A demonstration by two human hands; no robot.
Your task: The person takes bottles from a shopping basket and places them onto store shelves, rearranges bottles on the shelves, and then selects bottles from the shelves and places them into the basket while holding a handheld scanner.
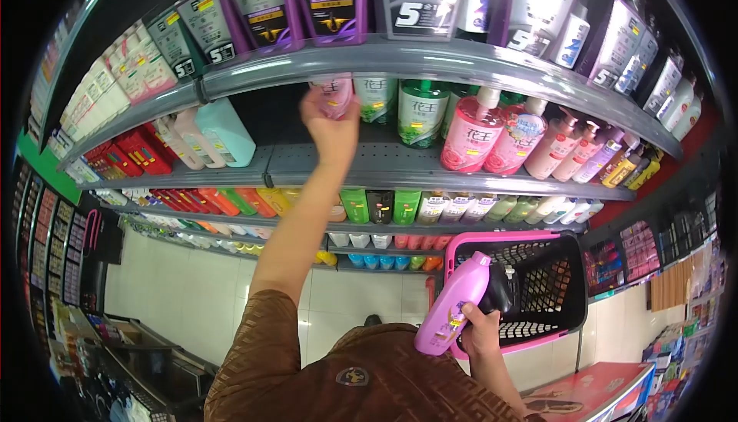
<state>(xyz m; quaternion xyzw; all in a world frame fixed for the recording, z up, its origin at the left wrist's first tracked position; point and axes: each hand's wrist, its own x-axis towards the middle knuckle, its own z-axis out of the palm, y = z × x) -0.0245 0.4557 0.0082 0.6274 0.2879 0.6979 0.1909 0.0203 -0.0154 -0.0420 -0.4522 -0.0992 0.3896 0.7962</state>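
Note:
On the upper middle shelf, my left hand [330, 124] is wrapped round a small pink bottle [333, 90], next to a green and white bottle [375, 99]. Green pump bottles [420, 118] and pink pump bottles [470, 137] stand farther right on that shelf. Low at the right, my right hand [481, 331] grips a pink-purple bottle [455, 307], which is tilted with its cap up. A dark bottle [500, 287] is close behind it, partly hidden; whether my right hand also holds it I cannot make out.
A black basket [550, 284] with a pink rim is beside my right hand. The shelf edge [430, 57] above carries large bottles. A pale turquoise bottle [223, 134] stands left of my left arm, and lower shelves hold rows of bottles [380, 207].

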